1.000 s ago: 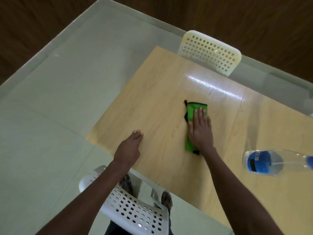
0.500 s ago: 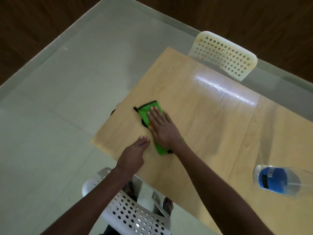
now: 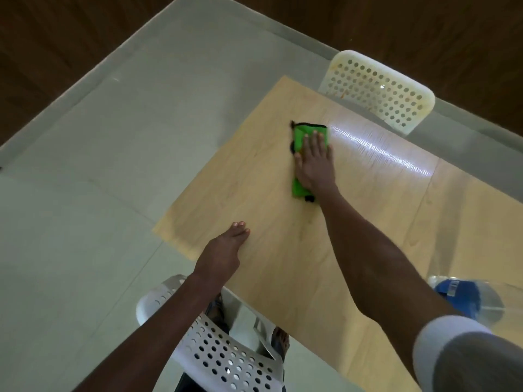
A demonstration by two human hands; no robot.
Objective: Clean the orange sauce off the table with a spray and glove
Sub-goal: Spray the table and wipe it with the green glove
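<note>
Two bare hands are on the wooden surface (image 3: 353, 250), seen from above by the head camera. The right hand (image 3: 314, 162) lies flat, palm down, on a bright green cleaning glove (image 3: 307, 131) with black trim, fingers stretched out straight and close together toward the far edge. This grip is an open, flat press rather than a pinch: nothing is clasped, the palm and fingers simply bear down on the cloth. The glove lies lengthwise under the hand, its far end showing beyond the fingertips and its near end, with a small black loop, showing at the wrist. It sits toward the far left part of the surface, just beside a bright streak of reflected light (image 3: 379, 148).

The left hand (image 3: 223, 256) rests near the surface's left corner, fingers extended together and pointing forward, holding nothing; whether the palm presses down or only the fingertips touch cannot be told.

A clear spray bottle with a blue label (image 3: 464, 295) stands at the right edge of view, well apart from the glove, partly hidden by the right forearm and a white sleeve (image 3: 452, 338). No orange sauce can be made out on the wood. One white perforated plastic chair (image 3: 379, 89) stands at the far side, another (image 3: 226, 355) at the near side, over a pale tiled floor (image 3: 85, 193).
</note>
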